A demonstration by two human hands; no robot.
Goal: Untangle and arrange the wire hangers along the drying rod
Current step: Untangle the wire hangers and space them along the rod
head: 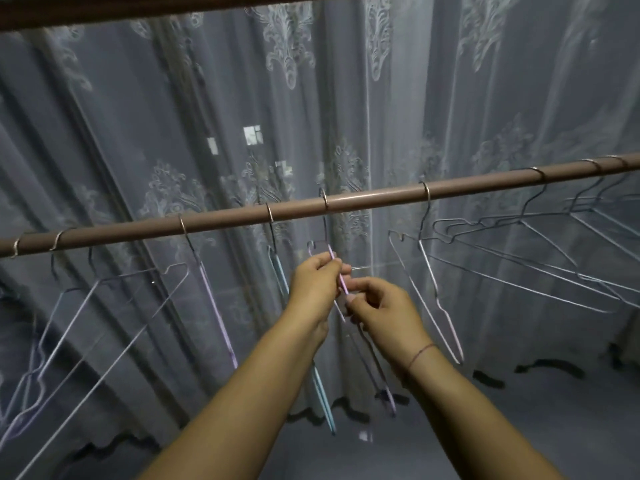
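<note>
Left hand (317,282), right hand (384,306) both pinch thin lilac wire hanger (331,254) under brown drying rod (381,195); ease apart gently.

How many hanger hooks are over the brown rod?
9 hooks on the rod: two at the left end, three mid-rod, one further right, three near the right end. More may sit beyond the frame.

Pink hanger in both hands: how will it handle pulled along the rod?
Probably light and springy: the pink hanger is thin wire, pinched by the left hand and right hand. Its hook likely slides easily on the smooth rod, and may snag the blue hanger.
</note>
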